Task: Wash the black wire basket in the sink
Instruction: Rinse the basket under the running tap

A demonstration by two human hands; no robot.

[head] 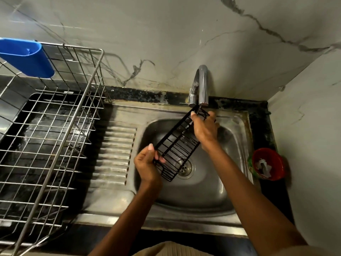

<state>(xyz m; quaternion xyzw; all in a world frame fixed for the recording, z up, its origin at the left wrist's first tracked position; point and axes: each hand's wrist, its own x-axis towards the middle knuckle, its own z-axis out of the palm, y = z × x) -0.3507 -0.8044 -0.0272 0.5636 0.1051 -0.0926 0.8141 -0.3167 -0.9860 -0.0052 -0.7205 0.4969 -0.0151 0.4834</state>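
- One black wire basket [178, 143], long and narrow, is held tilted above the bowl of the sink [199, 189], its far end up by the spout and its near end low over the drain [185, 168].
- Two hands hold it, one at each end, well apart from each other.
- The left hand [146, 164] grips the near end, thumb on the top rim and fingers curled round the wires.
- The right hand [203, 126] clasps the far end from above, fingers wrapped over the rim just below the tap.
- One chrome tap [202, 84] rises from the back edge of the sink; its spout mouth sits directly above the basket's far corner. Whether water runs I cannot tell.
- One steel sink with one bowl and one ribbed draining board [114, 154] on its left.
- One large silver wire dish rack [55, 130] stands left of the draining board on a black tray.
- One blue plastic holder [27, 56] hangs on the rack's back rim.
- One red bowl [267, 163] sits on the dark counter right of the sink, with something white and crumpled inside.
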